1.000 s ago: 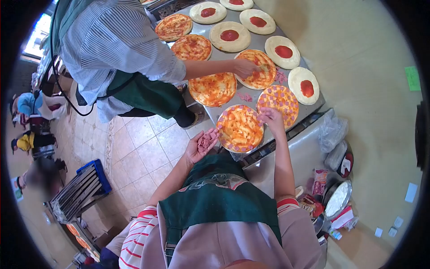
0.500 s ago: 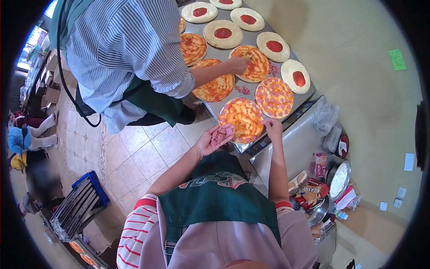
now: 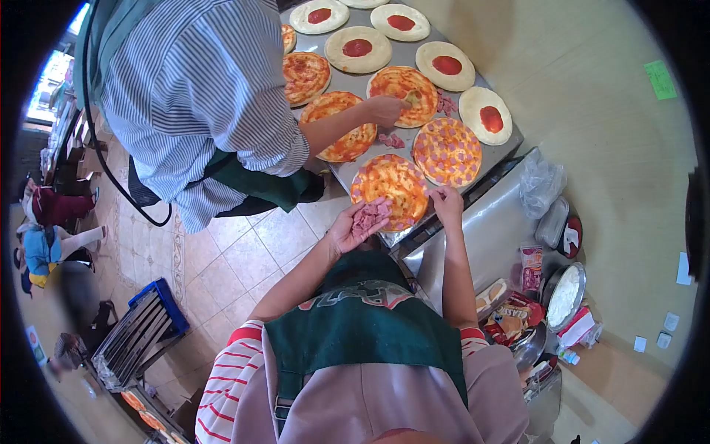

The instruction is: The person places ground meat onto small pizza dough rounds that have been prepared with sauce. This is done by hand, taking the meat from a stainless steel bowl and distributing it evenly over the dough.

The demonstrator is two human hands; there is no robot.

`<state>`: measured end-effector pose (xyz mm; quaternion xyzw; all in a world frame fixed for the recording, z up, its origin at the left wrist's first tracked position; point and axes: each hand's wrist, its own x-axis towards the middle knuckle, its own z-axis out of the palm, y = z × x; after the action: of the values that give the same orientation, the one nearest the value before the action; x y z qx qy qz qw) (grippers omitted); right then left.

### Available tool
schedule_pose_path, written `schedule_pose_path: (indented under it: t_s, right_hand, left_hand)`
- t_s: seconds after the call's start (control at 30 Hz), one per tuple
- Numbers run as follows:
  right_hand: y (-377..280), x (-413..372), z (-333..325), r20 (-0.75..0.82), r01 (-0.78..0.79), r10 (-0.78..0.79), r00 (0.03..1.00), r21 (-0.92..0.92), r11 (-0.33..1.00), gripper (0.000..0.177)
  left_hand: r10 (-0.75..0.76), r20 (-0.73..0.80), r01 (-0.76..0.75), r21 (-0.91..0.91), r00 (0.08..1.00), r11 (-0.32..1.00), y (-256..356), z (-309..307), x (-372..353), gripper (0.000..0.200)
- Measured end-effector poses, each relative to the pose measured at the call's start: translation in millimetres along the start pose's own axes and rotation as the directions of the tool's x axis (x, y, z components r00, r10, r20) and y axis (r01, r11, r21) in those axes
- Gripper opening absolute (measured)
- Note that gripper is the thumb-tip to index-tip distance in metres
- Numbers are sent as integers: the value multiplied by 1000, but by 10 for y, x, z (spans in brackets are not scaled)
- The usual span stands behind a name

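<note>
In my left hand (image 3: 345, 232), palm up with curled fingers, lies a heap of chopped ham (image 3: 371, 217). It is at the near left edge of a sauced pizza (image 3: 392, 181), which has ham bits along part of its rim. My right hand (image 3: 448, 206) is pinched at that pizza's right edge; whatever sits between its fingertips is too small to make out. Just beyond is a pizza covered in ham pieces (image 3: 448, 152). Small piles of chopped ham (image 3: 391, 140) lie on the metal table (image 3: 347, 87) between the pizzas.
A co-worker in a striped shirt (image 3: 200, 81) stands at left, one hand (image 3: 386, 111) over a sauced pizza (image 3: 421, 81). Dough rounds with sauce (image 3: 359, 49) line the far side. At right, a lower metal surface (image 3: 473, 237) holds a plastic bag (image 3: 541, 181), packets and a bowl (image 3: 566, 297).
The view has shifted slightly, so the table sits a little further left. My right hand stays pinched near the pizza's right edge; my left hand still holds the ham. The co-worker's hand has moved slightly.
</note>
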<state>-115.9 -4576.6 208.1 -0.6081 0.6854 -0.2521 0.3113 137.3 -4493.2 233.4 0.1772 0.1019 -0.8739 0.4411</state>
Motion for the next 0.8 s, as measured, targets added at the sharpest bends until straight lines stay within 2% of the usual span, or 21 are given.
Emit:
schedule_pose_path:
  t_s: [0.03, 0.1, 0.27, 0.33, 0.37, 0.43, 0.5, 0.57, 0.7, 0.77, 0.8]
  right_hand:
    - [-18, 0, -4, 0, -4, 4, 1000, 1, 1000, 18]
    - [-19, -2, 18, 8, 54, -54, 999, -134, 989, 20]
    - [-266, -114, 2, -35, 62, -61, 997, 7, 998, 19]
    - [-590, -294, -64, 226, 113, -240, 944, 461, 880, 19]
    - [-706, -371, -101, 226, 108, -234, 946, 459, 882, 19]
    - [-858, -467, -171, 245, 408, -473, 846, 272, 871, 17]
    - [-834, -468, -177, 298, 387, -444, 845, 230, 893, 14]
    - [-745, -470, -115, 294, 211, -318, 901, 343, 915, 13]
    - [-550, -453, -94, 318, 125, -260, 912, 389, 913, 11]
    - [-426, -401, -135, 153, 174, -266, 952, 446, 878, 9]
    - [-327, -357, -169, 134, 52, -134, 982, 489, 871, 8]
  left_hand:
    - [-3, -3, 3, 0, 1000, 1000, -15, 3, 20, 47]
    - [7, -5, -6, 22, 1000, 1000, -41, 7, 45, 47]
    - [21, -20, -20, 51, 1000, 999, -95, 136, 105, 46]
    - [20, -30, -18, 66, 999, 998, -109, 104, 136, 46]
    - [5, -52, -2, 57, 999, 998, -115, 44, 165, 45]
    - [-12, -72, 15, 46, 997, 999, -137, 2, 209, 44]
    - [-3, -54, 8, 79, 999, 997, -150, 10, 241, 43]
    - [-14, -70, 20, 78, 997, 997, -145, 18, 259, 43]
    - [-68, -83, 77, 117, 994, 990, -108, 20, 282, 44]
    - [-69, -83, 79, 120, 994, 990, -84, 8, 276, 45]
    - [-67, -85, 77, 122, 994, 989, -69, -9, 267, 45]
